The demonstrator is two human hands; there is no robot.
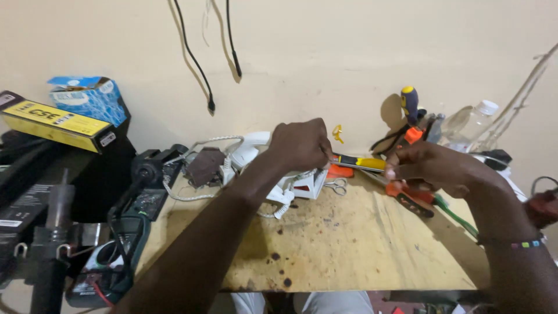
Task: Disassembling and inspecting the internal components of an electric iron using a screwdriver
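My left hand [299, 145] is closed around the near end of a yellow and black flat tool [358, 162] above the back of a wooden board [349, 244]. My right hand [427, 167] pinches the other end of that tool, and its palm rests over orange-handled pliers [410, 197]. Under my left hand sits a white telephone [256, 148] with a coiled cord [283, 203]. Small scissors [337, 185] lie between my hands.
A yellow-capped screwdriver [409, 102] and a clear plastic bottle [474, 123] stand at the back right. Boxes [87, 99], a soldering stand [49, 244] and a multimeter [110, 267] crowd the left side. Black cables [200, 75] hang on the wall.
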